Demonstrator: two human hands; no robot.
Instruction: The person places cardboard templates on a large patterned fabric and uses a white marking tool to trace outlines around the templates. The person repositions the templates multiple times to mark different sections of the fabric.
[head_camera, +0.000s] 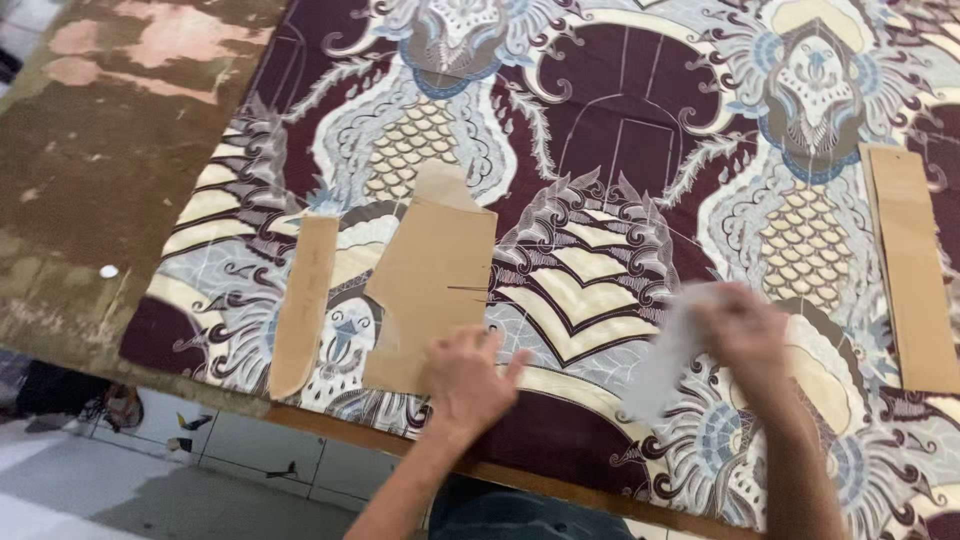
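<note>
Head view, looking down at the near edge of the tabletop (90, 200), a worn brown surface with pale patches.

A maroon batik cloth (610, 130) with cream, grey and blue ornament is spread flat over most of the tabletop, and its near edge runs along the table edge.

Three brown paper pattern pieces lie on the cloth:
- a narrow strip pattern (303, 305), slightly tilted, left of centre;
- a wide pattern piece (432, 275) just to the right of the strip, apart from it, with a paler tab at its top and a short slit on its right edge;
- a long pattern piece (912, 270) near the right edge of the view, well apart from the other two.

Your left hand (468, 378) rests palm down at the lower right corner of the wide pattern piece, fingers curled loosely, thumb out to the right; it presses on the paper and cloth and grips nothing.

Your right hand (748, 330) is blurred by motion. It pinches a pale, translucent sheet (668, 358), which hangs down and to the left of the fingers, above the cloth. You cannot tell whether the sheet is paper or fabric.

The two hands are near each other, not touching. Below the table edge you see tiled floor (200, 460).
</note>
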